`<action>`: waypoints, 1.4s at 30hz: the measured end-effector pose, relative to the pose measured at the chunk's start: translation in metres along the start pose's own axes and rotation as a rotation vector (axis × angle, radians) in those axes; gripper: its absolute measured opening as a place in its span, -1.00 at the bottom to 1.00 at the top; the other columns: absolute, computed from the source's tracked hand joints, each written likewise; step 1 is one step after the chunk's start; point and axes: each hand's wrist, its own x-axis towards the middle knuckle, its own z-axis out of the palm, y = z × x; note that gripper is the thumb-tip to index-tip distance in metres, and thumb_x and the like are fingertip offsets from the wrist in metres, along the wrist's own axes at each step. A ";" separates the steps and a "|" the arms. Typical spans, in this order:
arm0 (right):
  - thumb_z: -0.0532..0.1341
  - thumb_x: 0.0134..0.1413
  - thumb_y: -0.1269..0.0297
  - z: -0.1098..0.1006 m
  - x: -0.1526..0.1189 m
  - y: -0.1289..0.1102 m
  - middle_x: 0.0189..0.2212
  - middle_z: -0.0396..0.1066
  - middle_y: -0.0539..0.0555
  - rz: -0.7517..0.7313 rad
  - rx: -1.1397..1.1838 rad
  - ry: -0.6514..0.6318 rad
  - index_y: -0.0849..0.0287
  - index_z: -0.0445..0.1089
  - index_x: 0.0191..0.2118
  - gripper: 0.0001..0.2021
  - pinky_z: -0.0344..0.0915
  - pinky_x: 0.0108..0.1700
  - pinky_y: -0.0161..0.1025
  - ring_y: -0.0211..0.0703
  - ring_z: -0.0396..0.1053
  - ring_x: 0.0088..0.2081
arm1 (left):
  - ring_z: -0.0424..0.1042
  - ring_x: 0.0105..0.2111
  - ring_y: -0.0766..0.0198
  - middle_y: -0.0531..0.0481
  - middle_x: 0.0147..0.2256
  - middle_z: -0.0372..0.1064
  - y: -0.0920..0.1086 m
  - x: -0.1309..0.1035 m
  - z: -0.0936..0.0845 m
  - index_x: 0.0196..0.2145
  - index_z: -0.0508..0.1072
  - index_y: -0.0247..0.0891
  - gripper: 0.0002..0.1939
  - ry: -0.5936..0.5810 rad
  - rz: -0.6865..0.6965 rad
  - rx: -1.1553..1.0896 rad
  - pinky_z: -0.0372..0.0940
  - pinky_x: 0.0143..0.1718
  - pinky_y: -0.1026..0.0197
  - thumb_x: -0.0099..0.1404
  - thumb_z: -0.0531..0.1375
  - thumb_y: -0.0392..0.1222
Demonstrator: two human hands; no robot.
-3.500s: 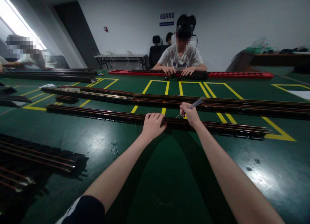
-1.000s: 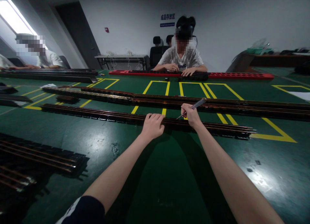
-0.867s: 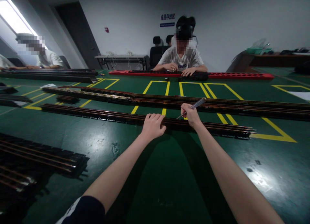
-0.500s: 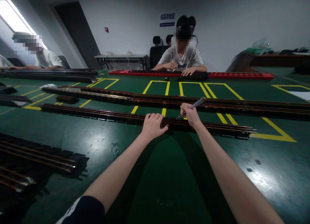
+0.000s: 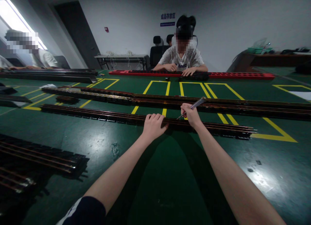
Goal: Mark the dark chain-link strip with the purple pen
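A long black strip (image 5: 97, 114) with thin copper-coloured rods along it lies across the green table (image 5: 97, 153). My left hand (image 5: 153, 125) is wrapped over the strip near its middle, fingers on the far side and thumb on the near side. Just to the right, my right hand (image 5: 190, 114) is closed around a slim tool (image 5: 198, 103) with a grey handle. The tool slants down to the left, and its thin tip is at the strip, between my two hands. Whether the tip touches the strip is too small to tell.
More long black strips (image 5: 218, 105) lie just beyond, and others (image 5: 43, 153) at the near left. Across the table a person (image 5: 182, 58) has both hands at a red rail (image 5: 240, 76). Another person (image 5: 45, 58) sits at the far left. Yellow lines mark the table.
My left thumb has drawn in slightly towards the strip. The person at the far left has shifted a little to the left. My right hand and the tool look nearly the same.
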 end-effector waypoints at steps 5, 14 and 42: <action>0.15 -0.02 0.18 0.001 0.000 -0.002 -0.77 0.08 -0.07 0.010 -0.011 -0.021 0.12 0.13 -0.74 -0.64 0.03 -0.58 -0.31 -0.34 0.06 -0.67 | 0.40 -0.07 0.04 -0.13 -0.10 0.48 0.001 -0.001 0.000 -0.08 0.44 -0.24 -0.70 0.006 -0.010 -0.006 0.18 0.03 -0.07 0.30 0.09 -0.09; 0.18 -0.06 0.16 0.005 0.000 0.000 -0.76 0.15 -0.08 0.049 0.007 -0.046 0.13 0.18 -0.71 -0.67 0.07 -0.58 -0.33 -0.34 0.12 -0.68 | 0.37 -0.01 0.06 -0.13 -0.05 0.46 0.000 -0.002 0.002 -0.04 0.43 -0.24 -0.69 0.016 -0.010 0.000 0.11 0.09 -0.09 0.28 0.06 -0.25; 0.19 -0.03 0.12 0.001 -0.001 -0.002 -0.77 0.17 -0.07 0.054 -0.039 -0.081 0.13 0.19 -0.72 -0.64 0.08 -0.56 -0.31 -0.33 0.14 -0.68 | 0.35 0.03 0.08 -0.12 -0.01 0.45 0.000 -0.003 0.000 -0.03 0.44 -0.23 -0.58 -0.001 -0.044 0.044 0.08 0.13 -0.09 0.25 -0.04 -0.45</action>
